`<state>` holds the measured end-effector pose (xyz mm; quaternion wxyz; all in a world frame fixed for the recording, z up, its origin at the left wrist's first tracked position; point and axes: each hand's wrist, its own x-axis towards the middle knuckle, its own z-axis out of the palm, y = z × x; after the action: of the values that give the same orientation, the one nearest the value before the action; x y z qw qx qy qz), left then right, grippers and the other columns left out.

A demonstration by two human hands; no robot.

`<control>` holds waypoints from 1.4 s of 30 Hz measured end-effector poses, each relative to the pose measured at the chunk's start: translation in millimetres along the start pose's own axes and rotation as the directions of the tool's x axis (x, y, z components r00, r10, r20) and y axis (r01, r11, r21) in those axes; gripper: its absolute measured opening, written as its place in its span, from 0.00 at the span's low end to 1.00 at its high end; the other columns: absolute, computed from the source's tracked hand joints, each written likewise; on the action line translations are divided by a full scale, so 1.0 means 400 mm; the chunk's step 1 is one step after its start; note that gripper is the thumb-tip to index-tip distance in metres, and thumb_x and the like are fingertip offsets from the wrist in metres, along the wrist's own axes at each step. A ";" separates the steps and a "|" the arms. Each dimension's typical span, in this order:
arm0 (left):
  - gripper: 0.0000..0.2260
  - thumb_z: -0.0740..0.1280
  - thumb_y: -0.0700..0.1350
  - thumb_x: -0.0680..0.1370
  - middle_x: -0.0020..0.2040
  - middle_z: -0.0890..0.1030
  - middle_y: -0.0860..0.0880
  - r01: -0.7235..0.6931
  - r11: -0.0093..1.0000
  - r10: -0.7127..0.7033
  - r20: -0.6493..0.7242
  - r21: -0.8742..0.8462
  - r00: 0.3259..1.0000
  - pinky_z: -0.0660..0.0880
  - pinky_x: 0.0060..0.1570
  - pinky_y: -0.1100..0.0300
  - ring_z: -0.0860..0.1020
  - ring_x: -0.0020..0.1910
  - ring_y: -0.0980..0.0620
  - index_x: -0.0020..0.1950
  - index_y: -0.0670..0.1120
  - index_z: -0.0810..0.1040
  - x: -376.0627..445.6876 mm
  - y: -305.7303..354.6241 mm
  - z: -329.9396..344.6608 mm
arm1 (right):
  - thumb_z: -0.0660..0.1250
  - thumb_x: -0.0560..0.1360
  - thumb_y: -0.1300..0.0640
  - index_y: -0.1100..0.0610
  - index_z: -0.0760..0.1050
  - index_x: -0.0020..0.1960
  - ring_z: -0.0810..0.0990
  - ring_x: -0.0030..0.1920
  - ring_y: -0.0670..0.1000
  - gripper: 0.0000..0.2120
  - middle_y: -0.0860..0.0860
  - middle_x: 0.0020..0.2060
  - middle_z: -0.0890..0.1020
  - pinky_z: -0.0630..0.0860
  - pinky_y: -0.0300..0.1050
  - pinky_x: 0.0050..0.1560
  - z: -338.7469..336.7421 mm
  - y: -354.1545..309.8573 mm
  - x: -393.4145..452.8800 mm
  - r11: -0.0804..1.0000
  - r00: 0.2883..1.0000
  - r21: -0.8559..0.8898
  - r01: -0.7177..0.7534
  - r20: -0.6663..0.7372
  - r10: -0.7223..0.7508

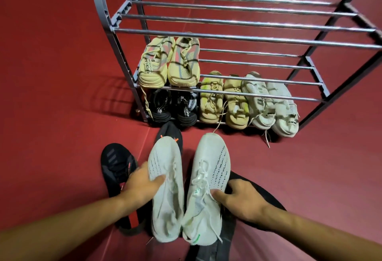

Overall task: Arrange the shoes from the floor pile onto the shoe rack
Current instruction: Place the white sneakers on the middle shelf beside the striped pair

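While left hand [142, 184] grips left white shoe [167, 188], right hand [237, 198] grips right white shoe [208, 184] — toes toward shoe rack [227, 33].

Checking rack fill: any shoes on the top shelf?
No. The top shelf shows only bare bars; the shoes sit on lower shelves.

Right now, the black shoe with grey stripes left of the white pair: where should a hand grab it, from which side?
Probably its collar end, reached from the left. The black striped shoe lies flat on the floor with its toe pointing away; the left hand and left white shoe cover its right side, while its left edge is open.
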<state>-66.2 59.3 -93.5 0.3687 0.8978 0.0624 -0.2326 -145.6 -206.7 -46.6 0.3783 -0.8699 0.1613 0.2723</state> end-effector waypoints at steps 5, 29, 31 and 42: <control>0.31 0.74 0.60 0.72 0.41 0.81 0.55 -0.017 0.992 0.027 -0.085 0.126 0.996 0.76 0.46 0.56 0.81 0.44 0.54 0.70 0.47 0.70 -0.062 -0.021 0.028 | 0.59 0.81 0.44 0.55 0.73 0.47 0.79 0.43 0.49 0.15 0.49 0.43 0.81 0.74 0.42 0.42 0.025 0.032 0.009 0.997 0.997 -0.034 0.069 -0.038 -0.071; 0.23 0.65 0.44 0.78 0.22 0.59 0.52 -0.349 0.907 0.291 -0.249 -0.235 0.924 0.54 0.27 0.53 0.59 0.24 0.50 0.25 0.45 0.60 0.073 0.588 -0.014 | 0.59 0.77 0.36 0.60 0.76 0.40 0.74 0.36 0.55 0.26 0.56 0.38 0.79 0.68 0.45 0.34 -0.582 -0.073 0.240 0.882 0.723 0.412 0.228 -0.678 0.130; 0.20 0.64 0.46 0.79 0.24 0.63 0.52 -0.312 0.902 0.246 -0.237 -0.299 0.940 0.56 0.27 0.56 0.62 0.25 0.50 0.28 0.46 0.64 0.125 0.649 0.002 | 0.59 0.79 0.35 0.63 0.77 0.51 0.76 0.41 0.57 0.30 0.58 0.47 0.81 0.69 0.44 0.36 -0.605 -0.064 0.272 0.894 0.718 0.425 0.142 -0.665 0.203; 0.25 0.61 0.63 0.79 0.56 0.82 0.39 -0.307 0.933 0.242 -0.306 -0.186 0.921 0.75 0.55 0.50 0.79 0.56 0.38 0.59 0.41 0.76 0.240 0.709 -0.011 | 0.69 0.76 0.50 0.53 0.79 0.55 0.83 0.39 0.40 0.11 0.50 0.49 0.82 0.79 0.38 0.37 -0.638 -0.054 0.243 0.782 0.752 0.471 0.409 -0.659 0.004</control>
<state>100.8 -147.6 44.3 0.4869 0.8724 0.0129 -0.0412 32.6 -390.0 52.1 0.5811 -0.7602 0.2532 -0.1426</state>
